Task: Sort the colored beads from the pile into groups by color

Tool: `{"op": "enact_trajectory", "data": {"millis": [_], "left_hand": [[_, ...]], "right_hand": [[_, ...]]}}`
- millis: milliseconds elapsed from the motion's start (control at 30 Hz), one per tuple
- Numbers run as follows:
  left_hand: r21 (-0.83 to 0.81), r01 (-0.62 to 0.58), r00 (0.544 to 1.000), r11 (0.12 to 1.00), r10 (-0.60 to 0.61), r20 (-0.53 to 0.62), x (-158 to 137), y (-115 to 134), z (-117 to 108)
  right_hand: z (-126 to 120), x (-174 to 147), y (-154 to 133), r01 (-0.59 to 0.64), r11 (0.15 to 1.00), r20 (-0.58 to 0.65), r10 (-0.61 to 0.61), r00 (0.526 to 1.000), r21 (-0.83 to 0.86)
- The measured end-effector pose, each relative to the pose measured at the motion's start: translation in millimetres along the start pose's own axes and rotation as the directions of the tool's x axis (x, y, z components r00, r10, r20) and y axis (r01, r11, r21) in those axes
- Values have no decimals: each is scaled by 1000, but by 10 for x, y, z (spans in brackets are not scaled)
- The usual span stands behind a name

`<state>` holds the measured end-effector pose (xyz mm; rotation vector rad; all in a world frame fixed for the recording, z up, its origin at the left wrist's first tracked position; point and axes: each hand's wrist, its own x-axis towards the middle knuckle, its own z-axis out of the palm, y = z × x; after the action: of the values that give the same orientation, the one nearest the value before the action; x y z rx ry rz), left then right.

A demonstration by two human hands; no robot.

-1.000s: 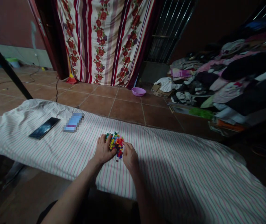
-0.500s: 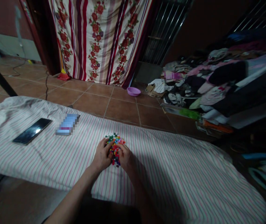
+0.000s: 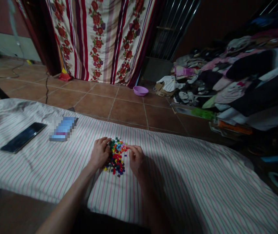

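The phone (image 3: 63, 129) has a pixelated screen, too coarse to read; a dark phone (image 3: 23, 137) lies beside it. The striped cloth (image 3: 190, 172) drops away just beyond the small coloured pieces (image 3: 117, 159), which lie scattered between both hands, and runs wide to the right. The left hand (image 3: 101, 151) arches palm-down over their left side, fingers bent; the right hand (image 3: 137, 159) curls, forefinger extended to their right edge. Whether either grips a piece, I cannot tell.

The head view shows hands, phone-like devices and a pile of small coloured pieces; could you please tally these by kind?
Left hand and right hand: 2
Dark phone-like device and pixelated blue device: 2
Pile of small coloured pieces: 1
Total: 5
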<state>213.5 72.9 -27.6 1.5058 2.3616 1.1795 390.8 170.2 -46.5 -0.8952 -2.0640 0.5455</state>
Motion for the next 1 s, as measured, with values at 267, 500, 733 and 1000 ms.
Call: {"op": "enact_trajectory", "data": {"millis": [267,500,733,1000], "left_hand": [[217,0,1000,976,-7,28,142,8,76],[294,-107,991,950,79,107,284,68,145],[371,-131,975,919,51,217,352,356,191],[299,-289,922,909,181,342,153,482,124]], "right_hand": [[-168,-41,113,114,976,150,-87,985,-184],[-183,65,73,166,968,281,-109,953,-186],[-253,82,-45,161,969,329,-93,940,-187],[-243,-7,-141,123,981,285,-76,955,-149]]}}
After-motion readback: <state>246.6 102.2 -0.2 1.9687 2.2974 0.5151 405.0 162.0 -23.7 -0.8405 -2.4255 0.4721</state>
